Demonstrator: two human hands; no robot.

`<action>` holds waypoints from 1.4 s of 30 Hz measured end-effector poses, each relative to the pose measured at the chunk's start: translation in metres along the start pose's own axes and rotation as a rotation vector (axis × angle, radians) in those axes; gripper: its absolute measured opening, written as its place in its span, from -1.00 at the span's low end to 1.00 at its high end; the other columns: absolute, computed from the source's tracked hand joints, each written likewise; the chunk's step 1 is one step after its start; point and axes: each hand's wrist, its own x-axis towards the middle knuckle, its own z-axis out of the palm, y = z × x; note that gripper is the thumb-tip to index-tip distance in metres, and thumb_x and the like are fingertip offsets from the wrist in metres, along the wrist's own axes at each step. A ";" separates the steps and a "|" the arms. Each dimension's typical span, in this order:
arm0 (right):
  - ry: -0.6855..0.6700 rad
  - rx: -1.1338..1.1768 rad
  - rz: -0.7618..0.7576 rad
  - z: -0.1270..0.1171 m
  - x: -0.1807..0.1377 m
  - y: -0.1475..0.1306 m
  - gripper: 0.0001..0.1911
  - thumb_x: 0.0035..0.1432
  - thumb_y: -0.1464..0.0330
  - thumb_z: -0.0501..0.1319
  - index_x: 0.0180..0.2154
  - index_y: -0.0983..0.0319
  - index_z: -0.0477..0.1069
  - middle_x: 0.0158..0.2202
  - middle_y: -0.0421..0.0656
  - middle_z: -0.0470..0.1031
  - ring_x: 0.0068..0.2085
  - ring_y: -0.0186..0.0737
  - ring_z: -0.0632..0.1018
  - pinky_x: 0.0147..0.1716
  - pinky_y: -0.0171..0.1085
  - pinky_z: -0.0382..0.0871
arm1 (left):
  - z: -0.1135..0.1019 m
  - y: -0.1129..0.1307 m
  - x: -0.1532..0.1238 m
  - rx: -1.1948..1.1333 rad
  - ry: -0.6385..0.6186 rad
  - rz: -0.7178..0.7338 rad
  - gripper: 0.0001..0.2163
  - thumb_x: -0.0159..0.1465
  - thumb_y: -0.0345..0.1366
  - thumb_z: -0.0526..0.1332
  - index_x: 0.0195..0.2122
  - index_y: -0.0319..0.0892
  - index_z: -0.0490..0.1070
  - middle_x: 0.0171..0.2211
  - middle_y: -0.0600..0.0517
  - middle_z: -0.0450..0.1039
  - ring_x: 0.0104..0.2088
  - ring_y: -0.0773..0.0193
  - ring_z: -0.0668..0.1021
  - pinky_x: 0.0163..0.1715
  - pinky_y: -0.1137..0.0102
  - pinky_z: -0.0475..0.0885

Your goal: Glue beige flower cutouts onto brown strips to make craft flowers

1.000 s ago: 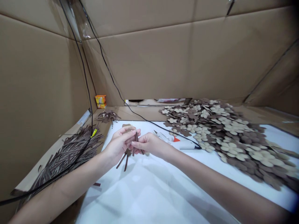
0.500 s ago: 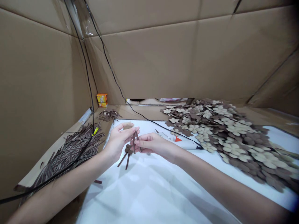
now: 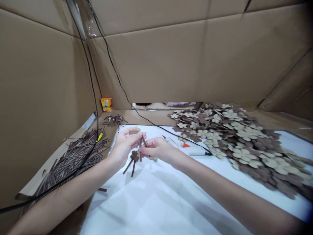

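Note:
A folded brown ribbon strip (image 3: 140, 151) hangs in an upside-down V over the white board, its top pinched between the thumb and fingers of my left hand (image 3: 126, 143). My right hand (image 3: 157, 148) is closed at the ribbon's right leg, thumb and fingers pressed together there. Just below my left hand lies a brown fabric flower (image 3: 134, 156) with two ribbon tails. Part of a pale flower (image 3: 154, 159) shows beneath my right fingers.
Brown and beige fabric flowers (image 3: 244, 153) are heaped at the right. Ribbon strips (image 3: 75, 160) pile up at the left. A white glue gun (image 3: 195, 150) with a black cord lies behind my right hand, near an orange box (image 3: 106, 104) and cardboard walls (image 3: 158, 65).
My right fingers have shifted slightly along the ribbon's right leg, and the pale flower below shows more. My left hand keeps its pinch almost in place.

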 end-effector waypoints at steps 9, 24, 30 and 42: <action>-0.106 0.138 0.069 -0.007 -0.010 0.004 -0.72 0.03 0.19 0.22 -0.33 0.28 0.48 -0.28 -0.13 0.53 -0.25 -0.36 0.50 -0.24 -0.39 0.33 | -0.002 0.004 0.004 0.076 0.000 0.078 -0.71 -0.01 -0.33 0.36 -0.29 -0.25 0.34 -0.36 -0.11 0.55 -0.32 0.23 0.57 -0.37 0.41 0.46; 0.219 -0.276 -0.217 -0.034 -0.033 -0.017 -0.78 0.06 0.23 0.17 -0.28 0.20 0.43 -0.25 -0.16 0.52 -0.23 -0.21 0.50 -0.28 -0.30 0.35 | 0.002 0.005 -0.015 0.175 -0.114 -0.043 -0.63 -0.01 -0.24 0.36 -0.21 -0.18 0.29 -0.43 -0.06 0.56 -0.53 0.25 0.55 -0.57 0.45 0.38; 0.193 -0.297 -0.285 -0.026 -0.026 -0.019 -0.85 -0.02 0.28 0.23 -0.47 0.23 0.45 -0.44 -0.18 0.53 -0.35 -0.23 0.51 -0.34 -0.30 0.36 | 0.008 0.000 -0.022 0.176 -0.164 -0.051 -0.59 0.00 -0.25 0.35 -0.17 -0.19 0.24 -0.53 0.00 0.55 -0.60 0.31 0.52 -0.61 0.53 0.26; 0.251 -0.333 -0.276 -0.014 -0.038 0.004 -0.85 0.08 0.29 0.16 -0.46 0.21 0.39 -0.44 -0.19 0.52 -0.36 -0.24 0.53 -0.32 -0.29 0.36 | 0.014 -0.010 -0.045 -0.063 -0.097 -0.232 -0.63 0.06 -0.28 0.32 -0.12 -0.27 0.32 -0.43 -0.05 0.53 -0.31 0.24 0.57 -0.13 0.34 0.38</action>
